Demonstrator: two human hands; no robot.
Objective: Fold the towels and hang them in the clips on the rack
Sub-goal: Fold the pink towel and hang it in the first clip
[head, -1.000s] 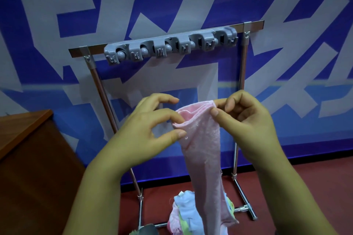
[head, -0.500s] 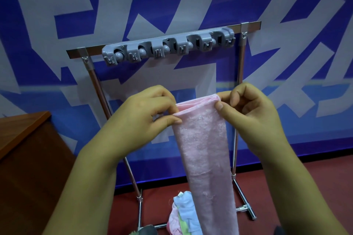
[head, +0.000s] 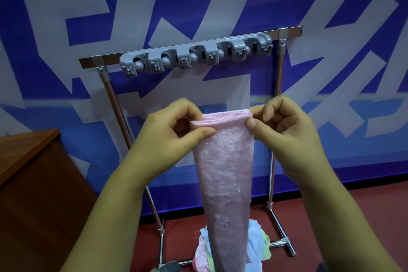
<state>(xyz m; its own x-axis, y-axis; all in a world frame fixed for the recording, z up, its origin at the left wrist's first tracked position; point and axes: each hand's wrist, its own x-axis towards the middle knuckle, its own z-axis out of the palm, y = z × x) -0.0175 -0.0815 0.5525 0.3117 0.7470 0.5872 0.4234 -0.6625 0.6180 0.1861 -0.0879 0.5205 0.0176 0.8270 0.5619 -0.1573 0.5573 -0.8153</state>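
Since the earlier frames the left hand [head: 170, 137] has closed fully onto the pink towel [head: 225, 174], whose top edge now sits flatter and wider. Left grip: thumb and fingers pinch the towel's top left corner. Right hand [head: 284, 134] grip: thumb and index pinch the top right corner. Towel is folded into a long narrow strip, hanging down in front of the rack [head: 277, 117], below its grey clip bar [head: 196, 55], not touching it. No towel in any clip. Towel pile [head: 257, 243], white, pink and green, lies on the red floor [head: 353, 216] at the rack's base, behind the strip's lower end. Brown wooden cabinet [head: 28, 179] left of the rack. Blue-and-white wall [head: 331, 6] behind the rack.
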